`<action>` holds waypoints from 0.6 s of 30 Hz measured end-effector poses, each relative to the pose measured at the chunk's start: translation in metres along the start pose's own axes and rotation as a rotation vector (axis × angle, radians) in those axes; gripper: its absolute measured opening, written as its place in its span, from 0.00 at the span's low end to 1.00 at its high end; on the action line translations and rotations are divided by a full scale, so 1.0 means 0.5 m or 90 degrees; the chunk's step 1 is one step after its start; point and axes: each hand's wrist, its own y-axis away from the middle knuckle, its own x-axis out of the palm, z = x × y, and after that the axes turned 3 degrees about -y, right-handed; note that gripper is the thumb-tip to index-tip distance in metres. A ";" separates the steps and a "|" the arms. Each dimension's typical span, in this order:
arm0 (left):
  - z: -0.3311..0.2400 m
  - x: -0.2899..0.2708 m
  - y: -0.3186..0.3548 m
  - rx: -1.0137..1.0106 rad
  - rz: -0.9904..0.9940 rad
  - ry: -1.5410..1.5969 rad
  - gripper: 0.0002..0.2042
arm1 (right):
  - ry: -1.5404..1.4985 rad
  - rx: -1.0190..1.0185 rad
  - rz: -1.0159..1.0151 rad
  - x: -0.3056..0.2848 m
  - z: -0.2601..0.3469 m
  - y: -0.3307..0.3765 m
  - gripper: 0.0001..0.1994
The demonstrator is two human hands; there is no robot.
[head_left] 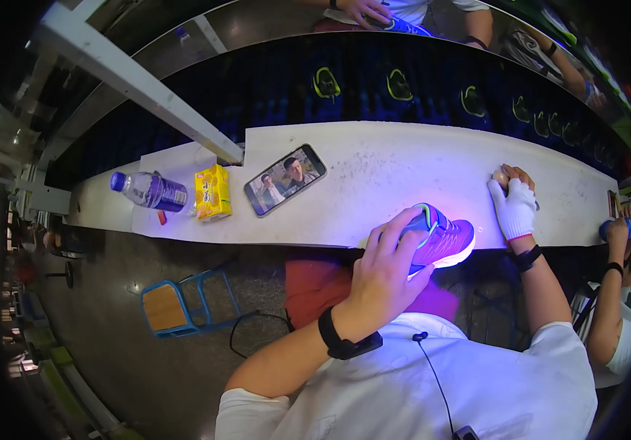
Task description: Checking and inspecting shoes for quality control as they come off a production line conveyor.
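Note:
A purple sneaker (444, 242) with a white sole is in my left hand (385, 275), tilted at the table's near edge. My fingers wrap over its heel and collar, and violet light falls on it. Farther right, my right hand (515, 202) rests on the white table (403, 169) in a white glove that leaves the fingertips bare. Its fingers are curled in. A small, rounded brownish shape shows at the fingertips, but I cannot make out whether it is a held thing.
Left on the table are a purple-capped bottle (150, 191), a yellow carton (212, 192) and a phone (285, 180). A white post (147, 92) rises there. Beyond runs a dark belt (271, 81) with several dark shoes (326, 83). Co-workers sit across and right. A blue-framed stool (165, 308) stands lower left.

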 end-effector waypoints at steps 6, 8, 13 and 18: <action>-0.021 0.027 0.030 0.062 -0.052 -0.066 0.25 | -0.589 -0.079 0.119 -0.075 0.063 0.087 0.37; -0.024 0.029 0.029 0.054 -0.058 -0.084 0.25 | -0.740 -0.163 0.284 -0.094 0.116 0.135 0.46; -0.019 0.016 0.018 0.051 -0.041 -0.074 0.26 | -0.693 -0.049 0.339 -0.136 0.175 0.162 0.46; 0.014 0.014 0.009 0.029 -0.014 -0.030 0.25 | -0.710 0.013 0.329 -0.136 0.187 0.172 0.38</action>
